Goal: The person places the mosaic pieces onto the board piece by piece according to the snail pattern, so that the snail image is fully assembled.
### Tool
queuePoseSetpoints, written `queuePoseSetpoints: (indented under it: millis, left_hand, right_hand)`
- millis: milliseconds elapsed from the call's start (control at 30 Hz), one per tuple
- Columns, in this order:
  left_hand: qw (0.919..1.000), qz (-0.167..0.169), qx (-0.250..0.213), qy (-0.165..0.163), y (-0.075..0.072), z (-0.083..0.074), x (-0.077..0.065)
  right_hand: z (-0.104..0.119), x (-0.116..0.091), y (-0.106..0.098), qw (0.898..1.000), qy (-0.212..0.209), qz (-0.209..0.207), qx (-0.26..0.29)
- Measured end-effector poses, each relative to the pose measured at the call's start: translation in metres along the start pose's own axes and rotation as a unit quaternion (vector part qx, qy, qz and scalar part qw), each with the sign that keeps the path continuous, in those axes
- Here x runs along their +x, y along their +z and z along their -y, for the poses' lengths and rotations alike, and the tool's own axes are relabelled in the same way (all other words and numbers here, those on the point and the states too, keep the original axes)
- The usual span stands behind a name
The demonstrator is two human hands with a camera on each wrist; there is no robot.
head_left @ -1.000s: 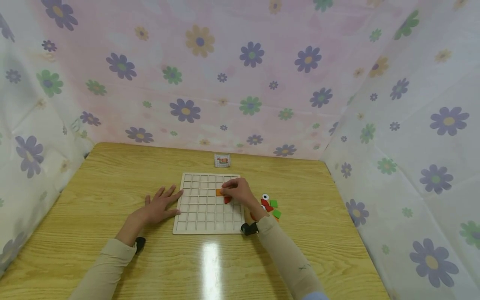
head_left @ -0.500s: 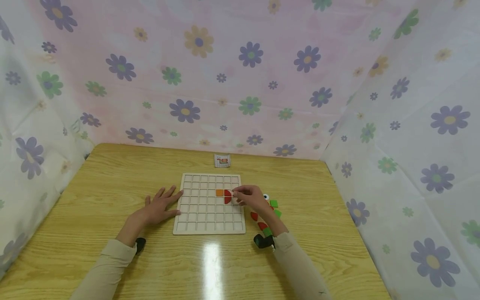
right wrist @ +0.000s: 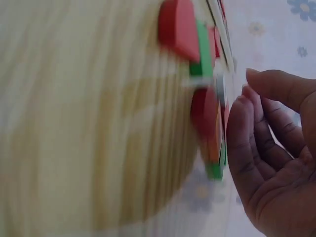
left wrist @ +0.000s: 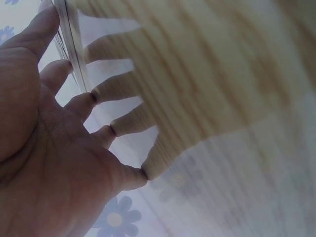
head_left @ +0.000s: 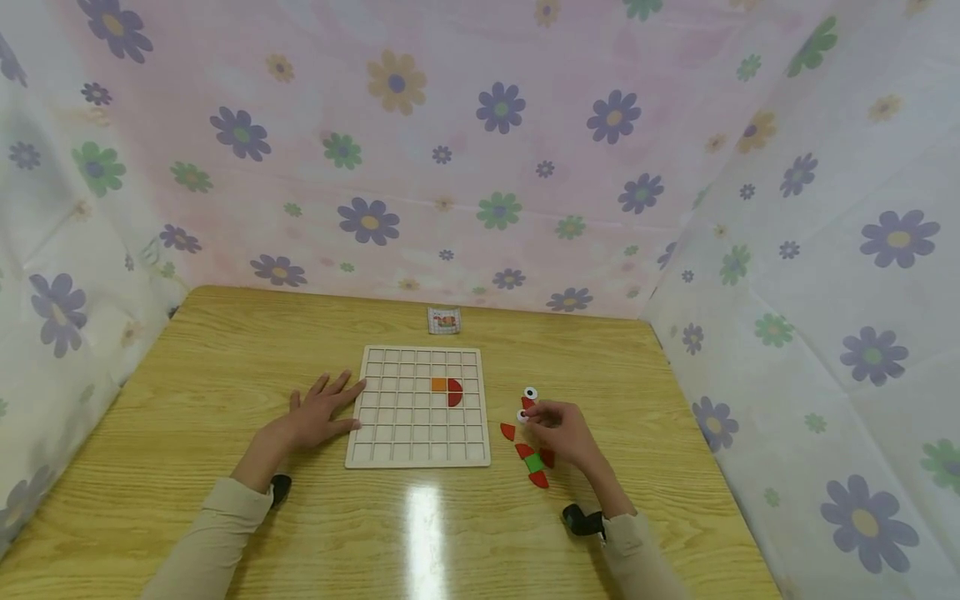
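Note:
A pale wooden grid board lies on the table. It bears an orange square beside two red quarter-round pieces that form a half disc. My left hand rests with fingers spread at the board's left edge, thumb and fingertips touching it. My right hand hovers over loose pieces right of the board, fingers loosely bent, nothing visible between thumb and fingers in the right wrist view. Its fingertips are by a white eye piece; the hand hides some pieces beneath.
A second eye piece lies behind the right hand. Several red quarter-rounds and a green square lie in front and left of it. A small picture card lies behind the board. Flowered cloth surrounds the table.
My right hand has left the board and moved right and nearer, to the loose pieces. The orange square and red half disc on the board are now uncovered. The left hand stays still.

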State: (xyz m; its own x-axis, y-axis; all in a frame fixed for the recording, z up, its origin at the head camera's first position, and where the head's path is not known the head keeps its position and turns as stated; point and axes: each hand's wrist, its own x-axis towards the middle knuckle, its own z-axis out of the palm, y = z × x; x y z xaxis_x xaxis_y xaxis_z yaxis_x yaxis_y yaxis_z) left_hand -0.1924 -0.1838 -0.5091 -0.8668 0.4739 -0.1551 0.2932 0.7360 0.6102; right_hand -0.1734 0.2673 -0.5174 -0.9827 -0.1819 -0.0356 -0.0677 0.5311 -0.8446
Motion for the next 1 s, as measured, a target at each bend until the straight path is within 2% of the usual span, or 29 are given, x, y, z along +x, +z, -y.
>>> queuePoseSetpoints:
  millis: [233,633,1000]
  left_hand:
    - [1.0000,0.001,-0.005,0.005,0.000,0.001,0.000]
    - [1.0000,0.003,-0.006,0.005,0.000,0.002,0.000]
    - [1.0000,-0.001,-0.006,0.004,0.001,0.004,0.001]
  right_hand:
    - [-0.014,-0.014,-0.020,0.997,0.047,-0.034,-0.056]
    - [-0.004,-0.024,-0.022,0.988,0.099,-0.035,-0.112]
    - [-0.004,-0.028,-0.025,0.990,0.098,-0.003,-0.098]
